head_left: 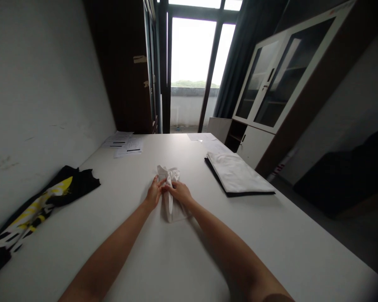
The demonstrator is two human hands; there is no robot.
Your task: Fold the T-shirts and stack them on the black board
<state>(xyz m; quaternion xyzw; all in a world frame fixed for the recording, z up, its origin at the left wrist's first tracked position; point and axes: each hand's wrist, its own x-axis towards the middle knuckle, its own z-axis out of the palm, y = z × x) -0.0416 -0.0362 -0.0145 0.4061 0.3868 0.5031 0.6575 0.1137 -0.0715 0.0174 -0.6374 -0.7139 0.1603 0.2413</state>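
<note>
A small bunched white cloth (174, 210) lies on the white table (145, 256), roughly in the middle of the view. My left hand (154, 192) grips its left side, fingers bent into the fabric. From the right, my right hand (180, 192) pinches the cloth at its gathered middle. The fingertips of both hands almost meet there, and folds partly hide them. Below the hands the lower part of the cloth spreads over the tabletop. What kind of cloth it is, I cannot tell.
Folded white fabric (239, 172) rests on folded black fabric (219, 178) at the right. A black garment with yellow and white print (47, 199) lies along the left wall. Paper sheets (126, 147) are at the back left. A glass-doored cabinet (280, 79) stands beyond the right edge.
</note>
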